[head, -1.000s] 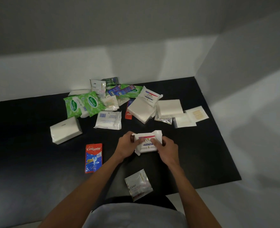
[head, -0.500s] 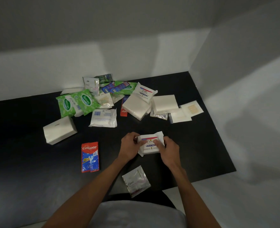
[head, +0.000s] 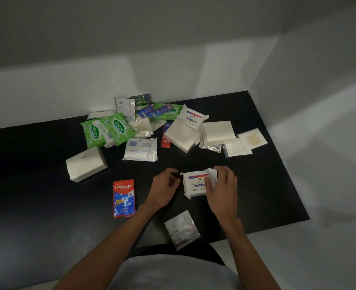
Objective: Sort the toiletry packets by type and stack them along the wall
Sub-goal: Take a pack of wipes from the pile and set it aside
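Observation:
A white Dove soap packet (head: 194,183) lies on the black table (head: 267,185) in front of me. My right hand (head: 223,188) grips its right end, fingers over the crimped wrapper. My left hand (head: 164,188) hovers at the packet's left end with fingers loosely curled and a narrow dark gap between them and it. A second Dove soap packet (head: 192,118) rests in the heap near the back wall (head: 172,76). A flat Dove sachet (head: 182,229) sits near the front edge, and a red Colgate sachet (head: 124,198) lies to the left of my left hand.
The heap by the wall holds green Sanicare wipes (head: 108,130), a white wipes pack (head: 140,149), white tissue packs (head: 181,137) (head: 217,130) (head: 85,164), blue sachets (head: 154,111) and plaster packets (head: 253,139). A side wall (head: 309,101) bounds the table on the right.
My left hand has let go of the Dove packet's left end and drawn slightly away. My right hand has shifted further over the packet's right end.

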Action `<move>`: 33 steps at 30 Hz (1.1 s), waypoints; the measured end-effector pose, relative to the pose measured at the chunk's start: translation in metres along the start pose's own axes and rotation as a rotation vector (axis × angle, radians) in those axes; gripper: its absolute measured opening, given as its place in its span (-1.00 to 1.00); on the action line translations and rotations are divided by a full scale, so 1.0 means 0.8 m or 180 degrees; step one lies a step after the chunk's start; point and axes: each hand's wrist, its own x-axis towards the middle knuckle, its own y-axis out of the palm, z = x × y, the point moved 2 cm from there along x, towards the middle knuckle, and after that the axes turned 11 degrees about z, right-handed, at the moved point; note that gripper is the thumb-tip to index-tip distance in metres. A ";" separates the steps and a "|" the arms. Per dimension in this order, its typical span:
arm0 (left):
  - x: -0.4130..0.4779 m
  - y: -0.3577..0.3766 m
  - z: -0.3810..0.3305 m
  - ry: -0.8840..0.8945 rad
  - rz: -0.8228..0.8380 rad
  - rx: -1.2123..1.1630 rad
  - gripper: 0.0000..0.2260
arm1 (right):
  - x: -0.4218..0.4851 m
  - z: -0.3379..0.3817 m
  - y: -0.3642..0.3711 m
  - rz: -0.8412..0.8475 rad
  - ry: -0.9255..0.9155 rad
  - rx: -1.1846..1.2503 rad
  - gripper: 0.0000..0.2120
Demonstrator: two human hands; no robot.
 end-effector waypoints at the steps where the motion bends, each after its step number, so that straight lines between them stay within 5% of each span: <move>1: -0.006 -0.006 0.005 0.0052 0.0001 0.0074 -0.69 | -0.005 0.006 0.000 -0.0002 -0.0166 0.0040 -0.53; 10: -0.072 -0.039 0.057 0.0497 0.0001 0.0864 -0.74 | -0.098 0.051 0.055 0.0287 -0.1127 -0.0181 -0.88; 23: -0.137 -0.105 0.145 0.0618 -0.0532 0.1028 -0.65 | -0.170 0.050 0.146 0.0449 -0.0575 -0.0676 -0.65; 33: -0.136 -0.123 0.168 0.0444 -0.0130 0.1114 -0.48 | -0.094 0.125 0.183 0.0433 -0.0650 -0.0852 -0.59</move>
